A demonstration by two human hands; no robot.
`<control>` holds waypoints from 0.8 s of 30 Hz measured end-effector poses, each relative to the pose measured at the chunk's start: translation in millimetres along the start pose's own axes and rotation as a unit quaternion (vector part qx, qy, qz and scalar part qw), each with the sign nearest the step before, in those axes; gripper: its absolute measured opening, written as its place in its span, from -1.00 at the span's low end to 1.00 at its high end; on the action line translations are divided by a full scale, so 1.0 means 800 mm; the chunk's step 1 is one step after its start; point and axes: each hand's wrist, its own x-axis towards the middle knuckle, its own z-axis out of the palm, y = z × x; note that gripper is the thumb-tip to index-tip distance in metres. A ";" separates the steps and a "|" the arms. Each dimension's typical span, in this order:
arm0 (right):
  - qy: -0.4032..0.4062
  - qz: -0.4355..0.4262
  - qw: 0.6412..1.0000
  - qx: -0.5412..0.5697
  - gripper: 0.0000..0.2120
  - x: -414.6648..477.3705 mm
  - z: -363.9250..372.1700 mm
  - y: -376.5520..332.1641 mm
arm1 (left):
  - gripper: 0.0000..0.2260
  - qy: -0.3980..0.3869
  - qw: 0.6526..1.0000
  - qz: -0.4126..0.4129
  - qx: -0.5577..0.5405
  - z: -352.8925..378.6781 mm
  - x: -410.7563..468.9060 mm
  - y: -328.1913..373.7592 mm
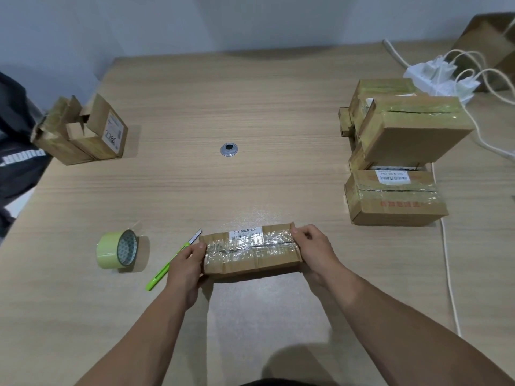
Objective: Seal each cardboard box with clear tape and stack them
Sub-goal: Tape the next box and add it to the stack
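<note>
A small flat cardboard box (250, 250) lies on the table near me, its top seam covered with shiny clear tape and a white label at its far edge. My left hand (185, 270) grips its left end, thumb on top. My right hand (313, 249) grips its right end the same way. A roll of tape (117, 250) with a green edge stands on its side to the left. At the right, a pile of taped boxes (409, 129) rests partly on a flat taped box (393, 199). Two open boxes (83, 132) stand at the far left.
A green utility knife (170, 264) lies just left of the held box, its blade end pointing away. A round metal grommet (229, 149) sits in the wooden table's (250, 93) middle. A white power strip (440, 76) with cables lies at the far right. A dark garment (16, 151) hangs at the left edge.
</note>
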 end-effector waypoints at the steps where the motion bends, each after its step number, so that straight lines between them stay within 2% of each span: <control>1: -0.017 -0.006 1.000 0.008 -0.81 -0.001 -0.003 0.003 | -0.83 -0.009 1.000 0.003 -0.006 -0.002 -0.003 0.000; 3: -0.042 -0.020 0.998 0.034 -0.87 -0.005 -0.009 0.009 | -0.81 -0.030 0.999 0.005 -0.011 -0.005 -0.006 -0.003; 9: -0.074 -0.027 0.996 0.050 -0.75 -0.013 -0.019 0.025 | -0.70 -0.079 0.997 0.014 0.010 -0.020 -0.005 -0.019; 15: -0.157 0.000 0.985 0.068 -0.63 -0.018 -0.031 0.027 | -0.60 -0.136 0.991 -0.008 -0.018 -0.011 -0.018 -0.003; 21: -0.192 0.007 0.980 0.051 -0.60 -0.021 -0.037 0.023 | -0.48 -0.127 0.992 -0.013 -0.009 -0.006 -0.021 0.000; 24: -0.171 0.000 0.985 0.036 -0.60 -0.021 -0.037 0.024 | -0.54 -0.122 0.993 0.008 -0.003 0.006 -0.029 0.008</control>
